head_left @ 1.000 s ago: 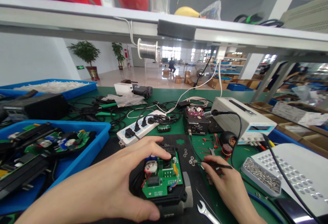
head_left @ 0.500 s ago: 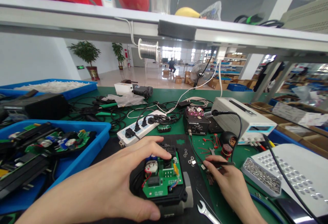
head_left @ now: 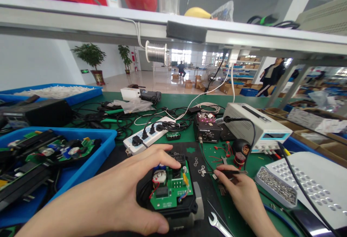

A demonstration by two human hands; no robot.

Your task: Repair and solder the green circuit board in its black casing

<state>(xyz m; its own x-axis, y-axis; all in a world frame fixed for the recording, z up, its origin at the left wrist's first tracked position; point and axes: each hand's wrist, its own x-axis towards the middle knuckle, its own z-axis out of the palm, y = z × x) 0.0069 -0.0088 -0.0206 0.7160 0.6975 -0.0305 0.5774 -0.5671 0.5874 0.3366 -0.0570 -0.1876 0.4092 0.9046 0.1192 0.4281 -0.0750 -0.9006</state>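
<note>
My left hand (head_left: 127, 197) wraps round a black housing that carries a green circuit board (head_left: 171, 190), thumb at its near edge and fingers over its far end. To the right, my right hand (head_left: 238, 188) is closed in a pinch on slim black tweezers (head_left: 230, 172). The tweezer tips point left toward several small metal washers (head_left: 202, 171) lying on the black mat (head_left: 202, 184).
A blue bin of circuit boards (head_left: 51, 157) sits at left, a white power strip (head_left: 148, 135) and tangled cables behind the mat. A soldering station (head_left: 207, 130), a bench power supply (head_left: 257, 126), a tray of screws (head_left: 276, 186) and a spanner (head_left: 217, 224) lie at right. A person walks in the far background.
My right hand with the tweezers has shifted slightly up and left toward the washers. The left hand has stayed on the housing. A person has come into view far off at right.
</note>
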